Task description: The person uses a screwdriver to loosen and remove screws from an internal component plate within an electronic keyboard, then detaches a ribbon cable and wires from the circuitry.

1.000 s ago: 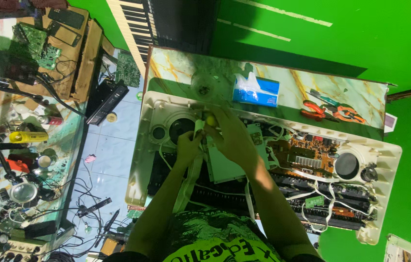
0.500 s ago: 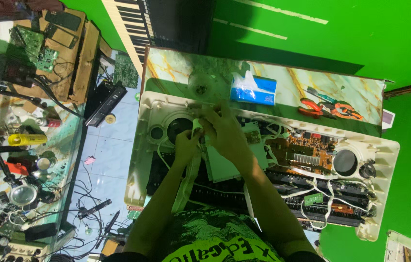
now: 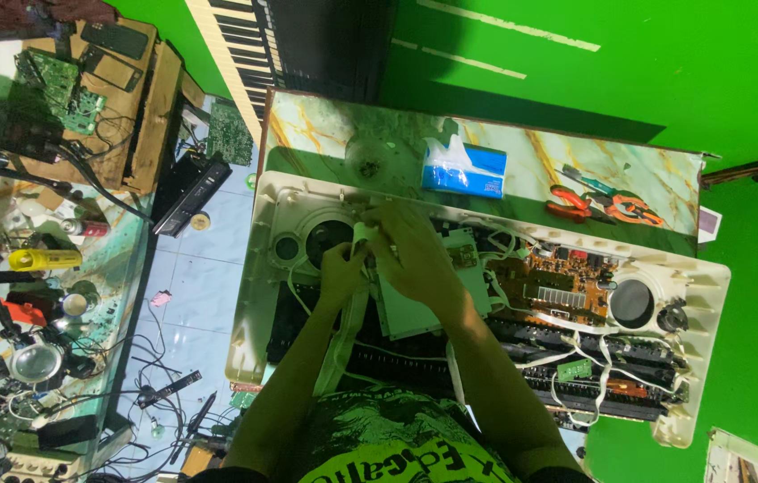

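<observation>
Both hands are brought together over the left part of an opened keyboard shell [image 3: 692,295], a cream plastic casing lying with its inside facing up on a marble-patterned worktop [image 3: 325,134]. A small whitish piece [image 3: 362,234] is pinched between the curled fingers of the left hand [image 3: 341,268]; what kind of part it is cannot be told. The right hand [image 3: 415,259] is laid over it from the right, fingers bent and touching the same piece, so both hands are closed around it rather than spread.

The piece is held just above the casing, beside a round black speaker [image 3: 325,240] set into the left end and above a pale flat plate [image 3: 415,309] that lies under the right wrist. To the right, inside the casing, an orange-brown circuit board [image 3: 558,282] is seen, then a second round speaker [image 3: 632,304] near the right end. White wires [image 3: 576,344] run across the dark lower strip.

On the worktop behind the casing, a blue tissue pack [image 3: 464,170] lies close to the hands, and orange-handled pliers [image 3: 607,204] lie well apart to the right. A black-and-white row of piano keys [image 3: 236,40] is seen further back.
</observation>
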